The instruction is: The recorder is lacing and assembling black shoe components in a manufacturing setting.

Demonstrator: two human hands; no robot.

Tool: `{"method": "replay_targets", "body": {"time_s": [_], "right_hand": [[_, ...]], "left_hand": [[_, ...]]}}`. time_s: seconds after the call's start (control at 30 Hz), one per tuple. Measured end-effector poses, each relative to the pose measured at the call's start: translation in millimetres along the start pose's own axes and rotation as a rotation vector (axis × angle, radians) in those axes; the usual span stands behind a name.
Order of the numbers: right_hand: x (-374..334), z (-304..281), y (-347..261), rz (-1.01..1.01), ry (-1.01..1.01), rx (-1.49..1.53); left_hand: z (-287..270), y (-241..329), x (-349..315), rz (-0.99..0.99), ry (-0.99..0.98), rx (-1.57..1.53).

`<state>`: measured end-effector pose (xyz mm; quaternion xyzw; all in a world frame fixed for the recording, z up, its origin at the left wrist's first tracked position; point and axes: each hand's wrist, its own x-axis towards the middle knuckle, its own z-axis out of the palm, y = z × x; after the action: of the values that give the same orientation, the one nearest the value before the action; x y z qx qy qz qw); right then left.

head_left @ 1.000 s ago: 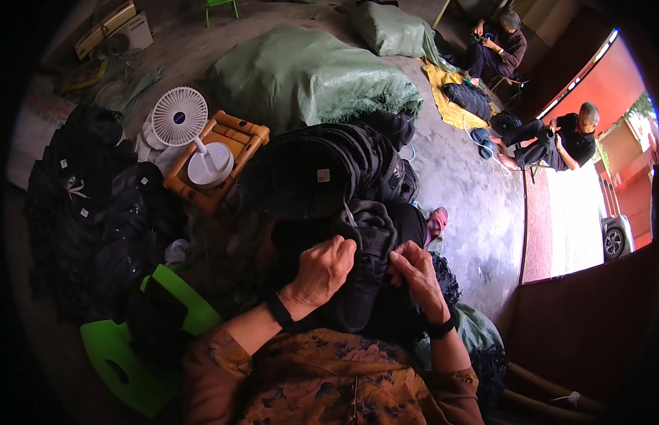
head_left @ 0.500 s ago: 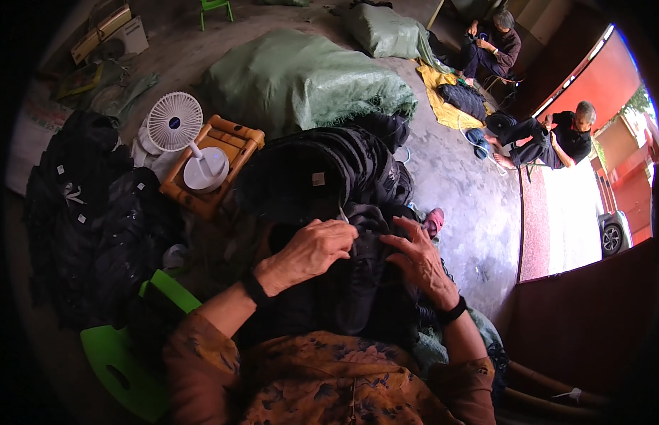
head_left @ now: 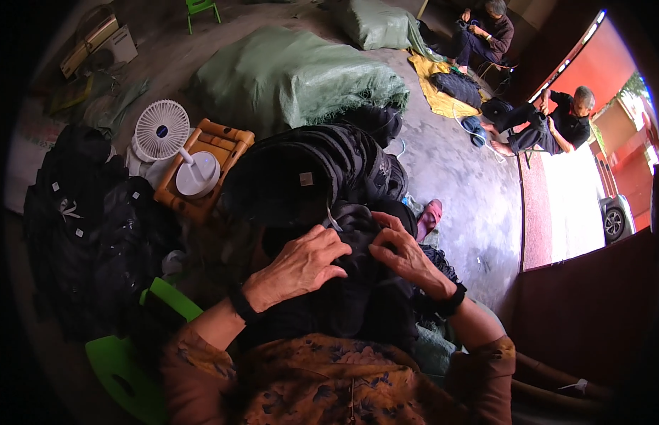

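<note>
A black fabric piece [head_left: 354, 265] lies over my lap, gathered between my hands. Its exact kind is hard to make out in the dark folds. My left hand [head_left: 297, 265] is closed on its left edge with bent fingers, the thumb a little lower, beside a thin white strip [head_left: 334, 219]. On the other side, my right hand [head_left: 407, 258] pinches the cloth, thumb and forefinger curved into a ring. Just beyond my hands, a nested row of round black fabric pieces [head_left: 351, 159] lies on its side, with a square white label inside the nearest.
Left: white fan [head_left: 197, 173] on a bamboo stool [head_left: 227, 145], black cloth heap [head_left: 96, 227], green chair [head_left: 124, 368]. Ahead: large green sack [head_left: 273, 78]. Right: pink footwear [head_left: 429, 216], two seated people [head_left: 574, 124] handling dark things, and an open doorway [head_left: 563, 205].
My right hand has closed from spread fingers into a pinch on the cloth. My left hand has moved slightly down and left. The whole view has shifted a little.
</note>
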<state>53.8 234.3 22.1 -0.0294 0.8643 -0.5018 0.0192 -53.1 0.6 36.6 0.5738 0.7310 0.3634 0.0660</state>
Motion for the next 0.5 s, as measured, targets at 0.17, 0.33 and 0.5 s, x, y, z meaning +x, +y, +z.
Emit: {"method": "replay_targets", "body": {"time_s": [0.17, 0.33, 0.5], "right_hand": [[-2, 6, -8, 0.116, 0.129, 0.173], [-2, 8, -9, 0.114, 0.137, 0.225], [8, 0, -6, 0.125, 0.372, 0.550]], "left_hand": [[25, 24, 9, 0.176, 0.132, 0.501], [56, 22, 11, 0.319, 0.214, 0.558], [66, 29, 24, 0.152, 0.411, 0.277]]}}
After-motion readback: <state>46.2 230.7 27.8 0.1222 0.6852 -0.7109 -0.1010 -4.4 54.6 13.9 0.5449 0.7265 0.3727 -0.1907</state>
